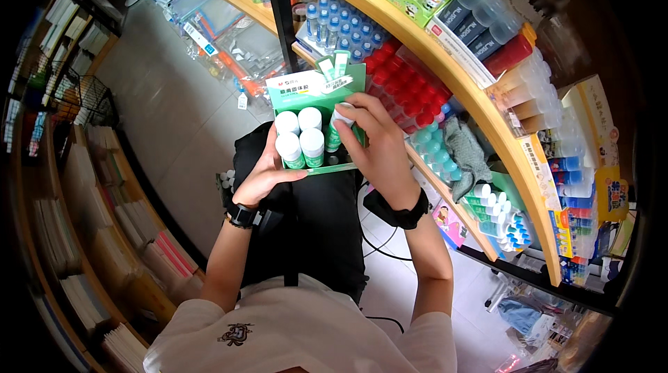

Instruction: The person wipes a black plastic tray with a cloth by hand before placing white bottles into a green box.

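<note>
On my lap rests a green and white display box [280, 100] with a raised back panel. Several glue sticks [312, 143] with white caps and green labels stand upright at its left side. My left hand [261, 172] is closed around the box's left side, thumb along the front edge. At the box's right side, my right hand [376, 138] pinches another glue stick [335, 138] by its white cap, its lower end inside the box. A dark round spot shows in the box floor beside that stick.
A curved wooden shelf [466, 49] on the right carries bottles, tubes and packs. Below it stand blue-capped bottles [341, 21], red-capped bottles [407, 84] and a grey cloth [465, 157]. Bookshelves [97, 213] line the left. A black cable [379, 256] lies on the floor.
</note>
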The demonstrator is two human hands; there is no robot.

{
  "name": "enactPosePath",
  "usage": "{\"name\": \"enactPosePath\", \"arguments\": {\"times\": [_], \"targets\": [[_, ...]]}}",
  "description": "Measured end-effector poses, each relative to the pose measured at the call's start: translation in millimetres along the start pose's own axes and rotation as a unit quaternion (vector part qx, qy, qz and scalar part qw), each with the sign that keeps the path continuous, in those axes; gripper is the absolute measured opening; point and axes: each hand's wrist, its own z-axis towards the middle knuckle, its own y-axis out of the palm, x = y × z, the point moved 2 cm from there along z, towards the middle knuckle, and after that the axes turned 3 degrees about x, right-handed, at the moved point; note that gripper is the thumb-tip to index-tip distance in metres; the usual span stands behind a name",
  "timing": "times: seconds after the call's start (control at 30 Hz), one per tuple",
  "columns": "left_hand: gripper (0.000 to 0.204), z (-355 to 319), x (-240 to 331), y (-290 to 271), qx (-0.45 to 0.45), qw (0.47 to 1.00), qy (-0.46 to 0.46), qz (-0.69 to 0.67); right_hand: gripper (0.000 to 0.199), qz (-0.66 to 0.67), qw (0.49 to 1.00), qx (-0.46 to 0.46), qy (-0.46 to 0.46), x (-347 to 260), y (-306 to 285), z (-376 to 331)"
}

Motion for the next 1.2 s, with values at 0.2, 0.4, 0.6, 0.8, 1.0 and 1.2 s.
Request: {"name": "enactPosePath", "arguments": {"times": [0.2,0.4,0.6,0.8,1.0,1.2], "targets": [[0.104,0.9,1.6,2.9,-0.001,1.0,0.008,0.008,0.018,-0.028,0.998,0.024,-0.049,6.2,4.7,-4.3],[0.104,-1.1,6.9,1.8,-0.007,1.0,0.021,-0.008,0.016,0.014,0.995,0.1,-0.023,0.8,24.6,-15.1],[0.104,-1.1,7.5,-7.8,-0.016,1.0,0.006,-0.017,0.014,-0.003,0.992,0.124,0.015,8.6,37.3,-24.5],[0.104,1.5,12.1,-12.4,-0.05,0.997,0.043,-0.046,0.016,-0.024,0.995,0.096,-0.01,0.0,32.0,-17.4],[0.107,3.9,1.9,-11.3,-0.057,0.994,0.079,-0.053,0.022,-0.125,0.99,-0.003,-0.063,-23.5,7.2,7.4],[0.11,5.0,-22.7,-30.9,-0.054,0.99,0.122,-0.04,0.042,-0.292,0.925,0.084,-0.226,-122.0,-54.4,109.8]]}}
